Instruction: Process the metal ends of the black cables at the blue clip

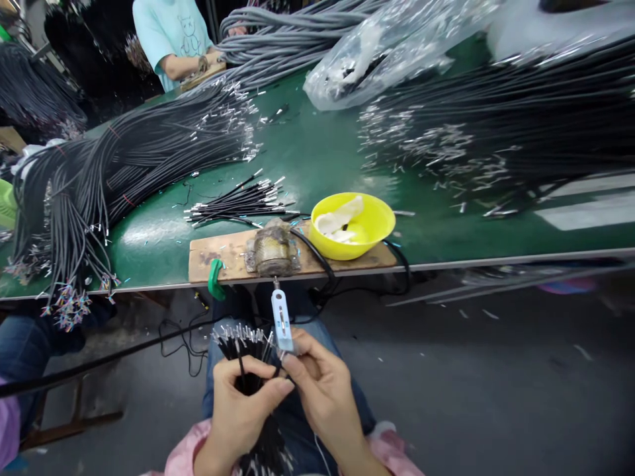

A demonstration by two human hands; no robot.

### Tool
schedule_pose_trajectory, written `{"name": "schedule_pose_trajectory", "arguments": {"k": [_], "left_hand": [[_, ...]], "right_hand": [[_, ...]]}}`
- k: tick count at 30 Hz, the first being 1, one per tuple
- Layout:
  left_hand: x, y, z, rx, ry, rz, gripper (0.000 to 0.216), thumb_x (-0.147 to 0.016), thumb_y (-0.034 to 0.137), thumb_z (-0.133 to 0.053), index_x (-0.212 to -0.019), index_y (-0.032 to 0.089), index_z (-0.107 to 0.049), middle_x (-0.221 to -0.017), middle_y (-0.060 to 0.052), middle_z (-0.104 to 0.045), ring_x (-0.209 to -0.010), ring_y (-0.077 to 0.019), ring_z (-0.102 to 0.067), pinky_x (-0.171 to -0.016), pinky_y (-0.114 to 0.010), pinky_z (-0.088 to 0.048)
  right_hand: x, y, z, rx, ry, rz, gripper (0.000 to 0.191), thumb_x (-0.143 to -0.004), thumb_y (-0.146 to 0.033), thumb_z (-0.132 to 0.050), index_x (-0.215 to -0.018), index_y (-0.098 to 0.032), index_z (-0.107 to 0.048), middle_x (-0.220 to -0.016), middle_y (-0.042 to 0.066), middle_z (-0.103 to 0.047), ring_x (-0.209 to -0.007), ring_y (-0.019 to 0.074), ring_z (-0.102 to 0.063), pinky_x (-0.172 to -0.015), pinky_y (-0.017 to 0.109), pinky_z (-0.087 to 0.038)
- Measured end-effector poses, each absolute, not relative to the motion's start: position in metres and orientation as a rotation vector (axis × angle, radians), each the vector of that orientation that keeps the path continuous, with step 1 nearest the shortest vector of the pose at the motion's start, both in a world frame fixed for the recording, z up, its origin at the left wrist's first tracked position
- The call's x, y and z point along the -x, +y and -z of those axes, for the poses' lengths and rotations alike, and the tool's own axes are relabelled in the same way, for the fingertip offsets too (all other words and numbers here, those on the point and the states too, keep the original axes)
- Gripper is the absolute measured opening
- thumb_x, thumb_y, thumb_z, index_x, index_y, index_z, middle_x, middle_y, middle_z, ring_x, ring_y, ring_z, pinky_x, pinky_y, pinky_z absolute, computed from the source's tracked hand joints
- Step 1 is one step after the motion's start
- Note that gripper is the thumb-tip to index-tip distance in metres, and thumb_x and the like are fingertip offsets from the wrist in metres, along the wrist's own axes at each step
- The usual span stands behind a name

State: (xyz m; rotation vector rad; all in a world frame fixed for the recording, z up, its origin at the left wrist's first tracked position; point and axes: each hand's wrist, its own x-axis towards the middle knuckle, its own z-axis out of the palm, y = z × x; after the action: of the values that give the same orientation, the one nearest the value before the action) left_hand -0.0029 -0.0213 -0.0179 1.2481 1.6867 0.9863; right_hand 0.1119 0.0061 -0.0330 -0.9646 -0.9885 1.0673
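My left hand (243,403) is closed around a bundle of black cables (265,443) whose silvery ends (243,335) stick up above the fingers. My right hand (322,383) is pinched close beside it, its fingertips at the lower end of a light blue tool (282,320) and near one cable end. What exactly the right fingertips hold is too small to make out. The blue tool hangs on the metal shaft of a small motor (274,248), which is fixed to a wooden board (218,254) at the table edge.
A yellow bowl (367,231) with white material stands on the board, near a green clamp (215,281). Short cables (243,201) lie behind. Large cable bundles cover the green table (297,152) left (129,152) and right (526,125). A person (171,39) works across the table.
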Motion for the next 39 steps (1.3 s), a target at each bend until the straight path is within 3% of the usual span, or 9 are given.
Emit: {"name": "schedule_pose_trajectory", "arguments": {"k": [2, 5, 9, 12, 14, 23, 30, 36, 39], "left_hand": [[0.001, -0.023, 0.021, -1.242, 1.693, -1.000, 0.021, -0.063, 0.033, -0.078, -0.070, 0.015, -0.072, -0.074, -0.008, -0.070, -0.066, -0.0194, -0.063, -0.062, -0.030, -0.052], [0.001, -0.020, 0.017, -1.264, 1.616, -0.977, 0.024, -0.073, 0.037, -0.069, -0.070, 0.014, -0.073, -0.053, -0.003, -0.064, -0.041, -0.0116, -0.052, -0.041, -0.023, -0.044], [0.002, -0.011, 0.002, -1.332, 1.538, -0.988, 0.017, -0.072, 0.030, -0.071, -0.064, 0.015, -0.073, -0.056, -0.003, -0.068, -0.054, -0.0153, -0.060, -0.054, -0.025, -0.048], [0.003, -0.006, -0.006, -1.371, 1.505, -1.012, 0.010, -0.067, 0.024, -0.075, -0.061, 0.016, -0.073, -0.054, -0.002, -0.067, -0.054, -0.0154, -0.059, -0.058, -0.027, -0.048], [0.003, -0.004, -0.008, -1.391, 1.504, -1.031, 0.009, -0.066, 0.021, -0.075, -0.059, 0.016, -0.072, -0.050, -0.001, -0.065, -0.050, -0.0147, -0.058, -0.055, -0.026, -0.048], [0.008, -0.003, -0.019, -1.493, 1.543, -1.118, 0.004, -0.064, 0.017, -0.076, -0.063, 0.019, -0.074, -0.056, 0.000, -0.073, -0.047, -0.0154, -0.063, -0.052, -0.026, -0.048], [0.001, 0.008, -0.024, -1.524, 1.593, -1.101, 0.006, -0.065, 0.018, -0.076, -0.060, 0.021, -0.075, -0.052, 0.001, -0.070, -0.046, -0.0160, -0.062, -0.055, -0.027, -0.049], [0.000, 0.004, -0.026, -1.531, 1.629, -1.056, 0.005, -0.066, 0.022, -0.074, -0.061, 0.021, -0.075, -0.054, 0.000, -0.071, -0.047, -0.0170, -0.061, -0.057, -0.029, -0.050], [0.002, 0.000, -0.025, -1.531, 1.644, -1.020, 0.005, -0.066, 0.021, -0.075, -0.060, 0.021, -0.075, -0.054, 0.000, -0.072, -0.046, -0.0165, -0.061, -0.055, -0.028, -0.050]], "right_hand": [[-0.111, 0.004, 0.033, 1.014, -1.100, -0.731, 0.014, -0.081, -0.012, -0.057, -0.070, -0.021, -0.057, -0.063, 0.000, -0.052, -0.058, 0.0147, -0.050, -0.053, 0.025, -0.043], [-0.114, 0.005, 0.032, 0.984, -1.249, -0.394, 0.018, -0.077, -0.004, -0.057, -0.075, -0.021, -0.061, -0.067, 0.002, -0.057, -0.065, 0.0168, -0.053, -0.062, 0.028, -0.045], [-0.124, 0.012, 0.030, 0.841, -1.118, -1.163, 0.016, -0.083, -0.033, -0.060, -0.074, -0.021, -0.064, -0.065, 0.002, -0.058, -0.059, 0.0157, -0.052, -0.053, 0.027, -0.042], [-0.135, 0.024, 0.029, 0.691, -0.941, -1.833, 0.037, -0.069, -0.056, -0.068, -0.073, -0.018, -0.067, -0.061, 0.001, -0.056, -0.053, 0.0136, -0.049, -0.050, 0.025, -0.039], [-0.143, 0.035, 0.027, 0.724, -0.938, -1.974, 0.040, -0.060, -0.055, -0.076, -0.070, -0.017, -0.067, -0.061, 0.001, -0.056, -0.057, 0.0140, -0.050, -0.054, 0.026, -0.040], [-0.132, 0.068, -0.003, 0.953, -0.840, -1.692, 0.051, -0.061, -0.065, -0.068, -0.050, -0.018, -0.051, -0.050, -0.005, -0.041, -0.048, 0.0093, -0.033, -0.045, 0.024, -0.027], [-0.113, 0.062, -0.006, 0.769, -0.467, -1.795, 0.042, -0.053, -0.054, -0.078, -0.053, -0.017, -0.058, -0.049, -0.004, -0.049, -0.046, 0.0094, -0.038, -0.045, 0.023, -0.033], [-0.116, 0.063, 0.018, 0.756, -0.422, -1.845, 0.052, -0.062, -0.070, -0.062, -0.056, -0.018, -0.062, -0.049, 0.001, -0.055, -0.047, 0.0149, -0.048, -0.046, 0.026, -0.038], [-0.125, 0.057, 0.032, 0.857, -0.428, -1.714, 0.048, -0.062, -0.066, -0.065, -0.057, -0.018, -0.063, -0.052, 0.000, -0.055, -0.047, 0.0132, -0.046, -0.047, 0.026, -0.038]]}}
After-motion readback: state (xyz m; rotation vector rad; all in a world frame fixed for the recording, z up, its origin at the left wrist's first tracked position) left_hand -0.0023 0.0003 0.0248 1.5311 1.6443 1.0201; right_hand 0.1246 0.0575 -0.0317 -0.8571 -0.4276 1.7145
